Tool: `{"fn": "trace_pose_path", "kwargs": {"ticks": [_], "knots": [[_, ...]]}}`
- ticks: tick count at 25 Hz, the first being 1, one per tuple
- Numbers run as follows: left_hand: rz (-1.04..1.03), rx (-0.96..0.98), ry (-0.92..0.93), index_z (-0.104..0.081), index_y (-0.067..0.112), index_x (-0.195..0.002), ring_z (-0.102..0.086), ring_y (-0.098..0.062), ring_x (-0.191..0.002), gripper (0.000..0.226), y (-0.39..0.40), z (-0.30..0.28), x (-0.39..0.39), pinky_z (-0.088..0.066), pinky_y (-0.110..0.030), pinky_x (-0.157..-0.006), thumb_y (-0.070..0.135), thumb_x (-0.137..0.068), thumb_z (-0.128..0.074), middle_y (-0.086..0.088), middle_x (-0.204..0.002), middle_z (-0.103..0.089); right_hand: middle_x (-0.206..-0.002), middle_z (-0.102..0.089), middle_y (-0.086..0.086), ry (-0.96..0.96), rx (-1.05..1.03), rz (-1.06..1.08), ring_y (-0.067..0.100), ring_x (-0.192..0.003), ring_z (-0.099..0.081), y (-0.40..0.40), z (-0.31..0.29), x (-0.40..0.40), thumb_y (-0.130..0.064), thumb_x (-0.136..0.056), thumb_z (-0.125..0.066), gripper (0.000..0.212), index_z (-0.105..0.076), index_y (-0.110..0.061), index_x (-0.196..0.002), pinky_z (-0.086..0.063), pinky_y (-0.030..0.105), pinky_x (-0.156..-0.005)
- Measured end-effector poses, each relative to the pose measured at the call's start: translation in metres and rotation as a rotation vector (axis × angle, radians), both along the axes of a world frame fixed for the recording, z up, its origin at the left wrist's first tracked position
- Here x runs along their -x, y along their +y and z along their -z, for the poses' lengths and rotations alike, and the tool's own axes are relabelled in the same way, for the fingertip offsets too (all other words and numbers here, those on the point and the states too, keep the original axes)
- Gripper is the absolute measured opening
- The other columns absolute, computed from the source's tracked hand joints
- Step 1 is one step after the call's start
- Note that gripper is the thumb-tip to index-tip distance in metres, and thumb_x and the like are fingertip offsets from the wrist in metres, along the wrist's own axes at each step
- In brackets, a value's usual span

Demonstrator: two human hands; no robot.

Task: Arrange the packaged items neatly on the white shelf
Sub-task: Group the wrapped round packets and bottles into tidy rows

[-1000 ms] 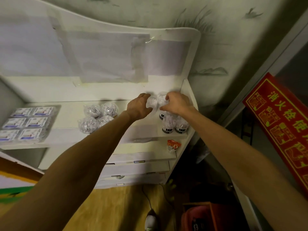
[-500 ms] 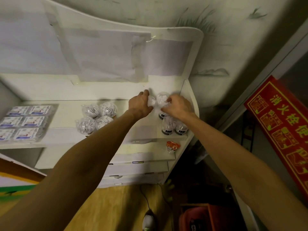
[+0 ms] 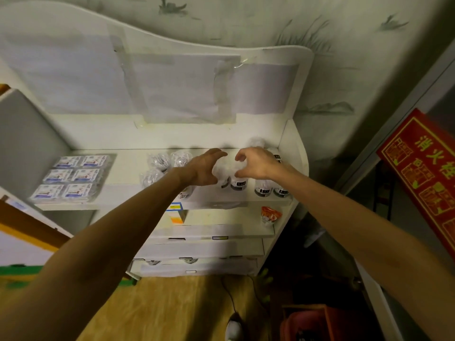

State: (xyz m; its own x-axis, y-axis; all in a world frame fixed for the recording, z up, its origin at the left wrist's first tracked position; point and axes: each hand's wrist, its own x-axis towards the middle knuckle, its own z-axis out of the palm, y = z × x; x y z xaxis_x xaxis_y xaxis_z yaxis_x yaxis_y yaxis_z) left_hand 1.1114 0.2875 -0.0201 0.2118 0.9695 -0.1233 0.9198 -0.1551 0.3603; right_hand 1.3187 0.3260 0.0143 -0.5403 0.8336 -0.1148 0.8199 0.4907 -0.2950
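Observation:
On the white shelf (image 3: 123,203), clear-wrapped packages with dark labelled bases stand at the right end. One of them (image 3: 236,179) stands between my two hands. My left hand (image 3: 203,168) is beside it on the left, fingers curved and apart. My right hand (image 3: 256,162) hovers at its right, fingers spread, nothing gripped. More of these packages (image 3: 263,190) stand at the front right, and one (image 3: 256,142) at the back. Round clear bundles (image 3: 170,159) lie left of my left hand. Flat blue-and-white blister packs (image 3: 71,178) lie in rows at the far left.
An orange-red packet (image 3: 269,215) and a small box (image 3: 176,214) sit on the lower shelf, above drawers (image 3: 202,252). A red sign (image 3: 423,168) leans at the right. A red crate (image 3: 320,323) and a cable lie on the floor.
Both hands were closed on clear packages at the back of the shelf. They have let go, opened and drawn back toward the front; the package now stands between them.

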Motion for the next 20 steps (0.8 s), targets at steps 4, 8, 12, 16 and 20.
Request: {"fn": "trace_pose_path", "kwargs": {"ticks": [4, 8, 12, 16, 20], "knots": [[-0.202, -0.046, 0.035, -0.044, 0.022, -0.145, -0.055, -0.027, -0.122, 0.08, -0.006, 0.004, -0.014, -0.048, -0.04, -0.098, 0.053, -0.078, -0.075, -0.002, -0.147, -0.042, -0.133, -0.062, -0.002, -0.044, -0.005, -0.052, 0.021, -0.115, -0.059, -0.007, 0.008, -0.002, -0.04, -0.08, -0.076, 0.058, -0.06, -0.022, -0.133, -0.052, 0.04, -0.093], [-0.2, -0.053, -0.019, -0.048, 0.021, -0.142, -0.056, -0.026, -0.121, 0.071, -0.003, 0.004, -0.017, -0.048, -0.037, -0.097, 0.041, -0.08, -0.076, -0.004, -0.141, -0.051, -0.135, -0.061, -0.003, -0.02, -0.002, -0.044, 0.02, -0.115, -0.06, -0.008, 0.01, -0.007, -0.041, -0.081, -0.075, 0.058, -0.058, -0.023, -0.134, -0.051, 0.036, -0.09], [-0.126, 0.024, -0.122, -0.034, 0.018, -0.152, -0.045, -0.026, -0.133, 0.089, -0.008, 0.003, -0.021, -0.043, -0.039, -0.106, 0.033, -0.078, -0.08, -0.005, -0.155, -0.037, -0.135, -0.06, -0.003, 0.019, -0.009, -0.033, 0.019, -0.116, -0.06, -0.01, 0.014, -0.009, -0.04, -0.083, -0.075, 0.057, -0.058, -0.023, -0.134, -0.047, 0.031, -0.085], [-0.264, -0.098, -0.12, -0.049, 0.016, -0.141, -0.057, -0.025, -0.117, 0.071, -0.011, 0.009, -0.022, -0.047, -0.035, -0.093, 0.04, -0.08, -0.078, -0.007, -0.138, -0.054, -0.134, -0.061, -0.004, 0.026, -0.014, -0.037, 0.018, -0.113, -0.06, -0.011, 0.015, -0.008, -0.042, -0.082, -0.076, 0.057, -0.058, -0.024, -0.134, -0.047, 0.031, -0.083], [-0.213, -0.053, -0.174, -0.056, 0.021, -0.135, -0.061, -0.021, -0.109, 0.066, -0.012, 0.002, -0.013, -0.048, -0.031, -0.088, 0.032, -0.075, -0.081, 0.0, -0.131, -0.062, -0.134, -0.062, -0.004, 0.073, 0.043, -0.013, 0.016, -0.113, -0.061, -0.008, 0.013, -0.013, -0.041, -0.08, -0.079, 0.06, -0.059, -0.024, -0.133, -0.047, 0.03, -0.084]]}}
